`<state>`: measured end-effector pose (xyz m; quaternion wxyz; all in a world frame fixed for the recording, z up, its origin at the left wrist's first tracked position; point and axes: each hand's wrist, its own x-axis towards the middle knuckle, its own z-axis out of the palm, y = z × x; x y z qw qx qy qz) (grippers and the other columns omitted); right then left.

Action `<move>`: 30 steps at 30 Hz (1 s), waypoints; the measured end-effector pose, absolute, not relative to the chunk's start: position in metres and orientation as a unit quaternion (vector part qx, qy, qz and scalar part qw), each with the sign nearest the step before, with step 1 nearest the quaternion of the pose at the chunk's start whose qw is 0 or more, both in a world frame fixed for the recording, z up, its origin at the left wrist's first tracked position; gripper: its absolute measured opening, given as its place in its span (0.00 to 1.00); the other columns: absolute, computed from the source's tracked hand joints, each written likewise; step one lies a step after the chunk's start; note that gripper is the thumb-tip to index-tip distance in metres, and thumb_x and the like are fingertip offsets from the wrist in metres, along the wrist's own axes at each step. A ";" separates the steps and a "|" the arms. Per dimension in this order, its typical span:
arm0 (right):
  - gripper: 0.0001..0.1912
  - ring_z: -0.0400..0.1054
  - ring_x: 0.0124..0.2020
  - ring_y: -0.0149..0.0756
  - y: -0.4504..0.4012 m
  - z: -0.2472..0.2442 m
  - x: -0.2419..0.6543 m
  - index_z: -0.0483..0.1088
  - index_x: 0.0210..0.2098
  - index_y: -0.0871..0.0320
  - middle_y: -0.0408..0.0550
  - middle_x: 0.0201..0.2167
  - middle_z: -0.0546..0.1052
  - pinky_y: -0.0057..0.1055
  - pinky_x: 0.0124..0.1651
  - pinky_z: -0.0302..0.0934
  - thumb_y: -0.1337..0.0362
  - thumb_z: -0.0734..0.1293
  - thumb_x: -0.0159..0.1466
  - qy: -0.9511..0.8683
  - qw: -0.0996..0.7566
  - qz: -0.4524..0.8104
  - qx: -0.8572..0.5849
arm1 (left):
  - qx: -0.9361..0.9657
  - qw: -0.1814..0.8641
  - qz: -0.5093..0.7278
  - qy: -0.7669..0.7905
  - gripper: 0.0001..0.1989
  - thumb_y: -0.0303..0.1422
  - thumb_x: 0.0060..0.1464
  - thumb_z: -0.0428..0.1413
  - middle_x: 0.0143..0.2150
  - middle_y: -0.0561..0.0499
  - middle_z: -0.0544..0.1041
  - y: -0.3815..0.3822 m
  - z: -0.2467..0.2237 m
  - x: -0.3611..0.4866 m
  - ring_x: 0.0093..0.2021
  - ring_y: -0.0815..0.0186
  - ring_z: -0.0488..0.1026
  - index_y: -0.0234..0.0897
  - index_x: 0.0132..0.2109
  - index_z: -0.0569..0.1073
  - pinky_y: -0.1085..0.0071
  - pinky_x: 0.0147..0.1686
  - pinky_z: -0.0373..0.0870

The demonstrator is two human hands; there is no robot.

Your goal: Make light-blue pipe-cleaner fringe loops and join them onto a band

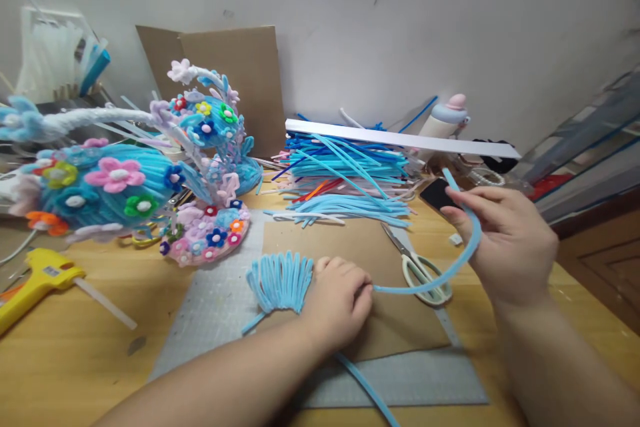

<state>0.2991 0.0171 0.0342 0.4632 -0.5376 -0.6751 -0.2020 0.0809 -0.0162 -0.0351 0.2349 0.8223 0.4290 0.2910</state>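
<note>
My left hand (336, 299) presses down over the cardboard with its fingers curled. It grips one end of a row of folded light-blue pipe cleaner loops (281, 281), which fan out to its left. From that hand a light-blue pipe cleaner (425, 285) curves up to my right hand (510, 240), which pinches it near its tip between thumb and fingers. Another pipe cleaner tail (367, 387) runs from beneath my left hand toward the table's front edge. White-handled scissors (425, 273) lie just behind the curved strand.
Piled pipe cleaners (350, 170) lie at the back under a white strip (400, 138). Two flower-covered blue ornaments (115, 190) stand left, above a yellow glue gun (43, 280). Brown cardboard (400, 327) rests on a grey cutting mat (200, 320). A bottle (445, 123) stands behind.
</note>
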 end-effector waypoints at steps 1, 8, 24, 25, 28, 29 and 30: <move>0.14 0.67 0.39 0.38 0.016 0.032 0.296 0.74 0.42 0.55 0.49 0.38 0.73 0.34 0.44 0.62 0.65 0.68 0.56 -0.694 0.473 -0.177 -0.513 | 0.817 0.250 0.302 0.423 0.06 0.30 0.55 0.48 0.33 0.53 0.74 -0.016 -0.035 0.080 0.39 0.64 0.66 0.39 0.36 0.70 0.63 0.43 0.54; 0.17 0.66 0.50 0.40 -0.007 0.016 0.256 0.68 0.50 0.48 0.46 0.47 0.73 0.36 0.53 0.61 0.65 0.60 0.63 -0.850 0.220 0.258 -0.402 | 0.698 0.368 0.441 0.428 0.13 0.35 0.59 0.44 0.42 0.49 0.74 -0.013 -0.043 0.077 0.44 0.63 0.67 0.39 0.48 0.68 0.65 0.45 0.59; 0.11 0.64 0.45 0.43 0.106 -0.038 0.271 0.68 0.42 0.59 0.53 0.41 0.72 0.39 0.48 0.57 0.67 0.60 0.60 -0.841 0.207 -0.003 -0.501 | 0.621 0.429 0.480 0.447 0.14 0.35 0.61 0.42 0.29 0.53 0.68 -0.013 -0.044 0.077 0.32 0.68 0.66 0.36 0.33 0.68 0.73 0.34 0.61; 0.10 0.64 0.44 0.43 0.110 -0.038 0.267 0.69 0.40 0.59 0.53 0.40 0.73 0.38 0.47 0.57 0.66 0.61 0.59 -0.846 0.199 -0.003 -0.495 | 0.623 0.429 0.478 0.447 0.14 0.35 0.61 0.42 0.29 0.53 0.68 -0.013 -0.045 0.077 0.32 0.68 0.66 0.36 0.33 0.68 0.73 0.34 0.61; 0.06 0.65 0.40 0.42 0.116 -0.037 0.256 0.70 0.33 0.58 0.51 0.34 0.74 0.36 0.45 0.56 0.67 0.61 0.59 -0.856 0.177 -0.011 -0.486 | 0.628 0.427 0.473 0.446 0.14 0.35 0.61 0.42 0.29 0.53 0.68 -0.012 -0.045 0.078 0.32 0.68 0.66 0.36 0.33 0.68 0.73 0.34 0.61; 0.07 0.65 0.39 0.41 0.117 -0.037 0.254 0.70 0.31 0.58 0.51 0.33 0.74 0.35 0.45 0.56 0.67 0.60 0.59 -0.855 0.176 -0.016 -0.488 | 0.630 0.426 0.472 0.446 0.14 0.35 0.61 0.42 0.29 0.53 0.68 -0.012 -0.045 0.078 0.32 0.68 0.66 0.36 0.33 0.68 0.73 0.34 0.61; 0.08 0.65 0.39 0.41 0.117 -0.036 0.252 0.70 0.31 0.58 0.52 0.32 0.73 0.35 0.45 0.55 0.68 0.59 0.60 -0.851 0.178 -0.022 -0.494 | 0.631 0.425 0.471 0.447 0.14 0.35 0.61 0.42 0.28 0.53 0.68 -0.012 -0.045 0.078 0.32 0.68 0.66 0.36 0.33 0.68 0.73 0.34 0.61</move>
